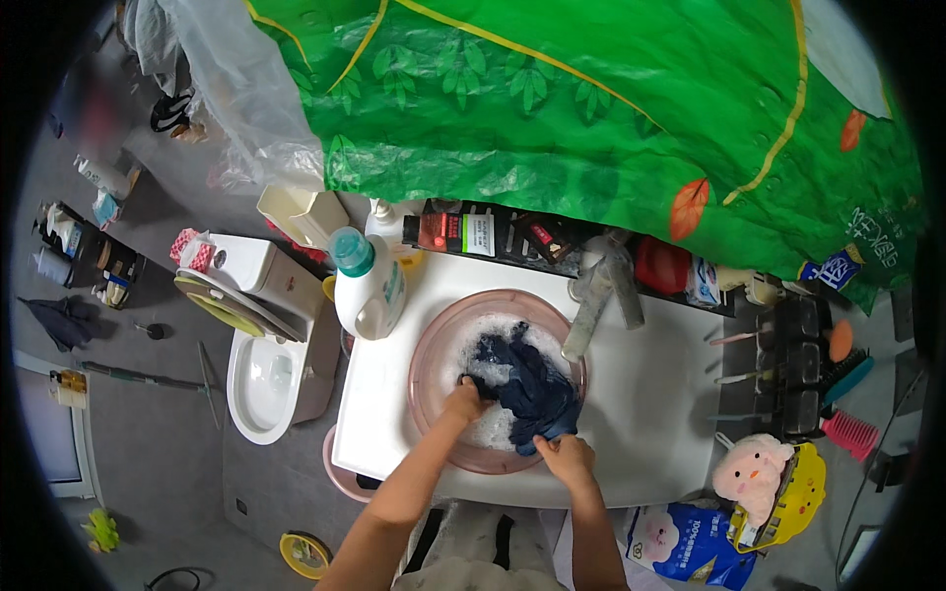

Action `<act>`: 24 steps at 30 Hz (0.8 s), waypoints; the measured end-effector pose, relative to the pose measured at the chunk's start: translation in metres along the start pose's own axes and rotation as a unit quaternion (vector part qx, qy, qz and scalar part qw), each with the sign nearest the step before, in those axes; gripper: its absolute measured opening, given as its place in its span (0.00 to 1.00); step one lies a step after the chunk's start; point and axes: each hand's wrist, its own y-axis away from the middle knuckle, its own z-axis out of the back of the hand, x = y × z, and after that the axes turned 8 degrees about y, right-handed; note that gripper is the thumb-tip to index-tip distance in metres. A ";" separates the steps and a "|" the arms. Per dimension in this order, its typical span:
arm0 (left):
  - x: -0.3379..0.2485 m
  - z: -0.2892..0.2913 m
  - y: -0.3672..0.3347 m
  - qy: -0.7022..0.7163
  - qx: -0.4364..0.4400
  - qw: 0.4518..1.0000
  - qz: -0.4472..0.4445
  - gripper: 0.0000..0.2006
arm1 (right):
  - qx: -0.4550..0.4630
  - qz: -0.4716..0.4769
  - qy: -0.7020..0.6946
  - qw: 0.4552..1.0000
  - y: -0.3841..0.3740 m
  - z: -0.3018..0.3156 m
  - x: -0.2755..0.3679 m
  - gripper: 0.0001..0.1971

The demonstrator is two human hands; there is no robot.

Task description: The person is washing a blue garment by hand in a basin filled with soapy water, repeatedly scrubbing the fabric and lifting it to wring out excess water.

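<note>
A pink translucent basin (426, 345) sits in the white washbasin, filled with sudsy water (489, 430). In it lies a wet, bunched dark blue garment (537, 389); its exact kind does not show. At the basin's left side my left hand (466, 401) is closed on an edge of the cloth, at the foam. My right hand (566, 457) pinches another part of it over the near right rim. Most of the garment spreads between the two hands, partly under foam.
Over the basin's far right edge hangs a faucet (589, 315). A white detergent bottle (370, 291) with a teal cap stands at the left on the white counter (370, 394). Behind are toiletries (478, 234) under a green plastic sheet (591, 108). A toilet (266, 379) is farther left.
</note>
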 end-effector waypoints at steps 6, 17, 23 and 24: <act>-0.020 -0.007 0.027 0.441 -0.166 0.868 -0.157 0.11 | -0.201 0.093 -0.155 0.963 -0.002 0.013 0.035 0.07; -0.026 0.077 0.076 0.648 -0.067 0.734 -0.190 0.11 | -0.121 0.174 -0.052 0.976 -0.121 -0.015 0.083 0.06; -0.024 0.077 0.060 0.708 -0.080 0.683 -0.163 0.12 | 0.033 0.231 -0.276 0.932 -0.044 0.032 0.031 0.07; -0.013 0.059 0.041 0.606 -0.160 0.760 -0.172 0.14 | 0.084 0.209 -0.203 0.953 -0.036 0.036 0.024 0.07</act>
